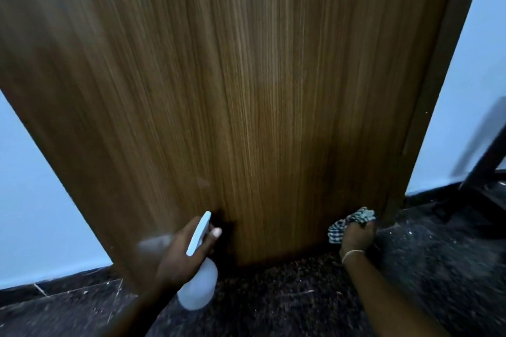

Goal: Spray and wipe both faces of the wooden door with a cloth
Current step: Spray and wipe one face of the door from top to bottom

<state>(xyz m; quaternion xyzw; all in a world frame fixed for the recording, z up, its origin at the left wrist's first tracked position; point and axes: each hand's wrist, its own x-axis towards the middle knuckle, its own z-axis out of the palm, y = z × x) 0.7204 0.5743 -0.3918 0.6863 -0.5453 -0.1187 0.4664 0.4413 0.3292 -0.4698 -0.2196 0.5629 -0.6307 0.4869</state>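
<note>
One view only, worn on the head, looking forward and steeply down. It sits close to the wooden door (246,90), whose face fills most of the frame from the top edge down to the dark floor (301,295). The wide lens makes the door fan out toward the top. Pale wall (35,200) shows on both sides, and the left side is smeared with blur. Both arms enter from the bottom edge: the left hand (178,254) with the spray bottle (198,290) is low centre-left, the right hand (357,235) with the cloth (353,220) low right.
</note>
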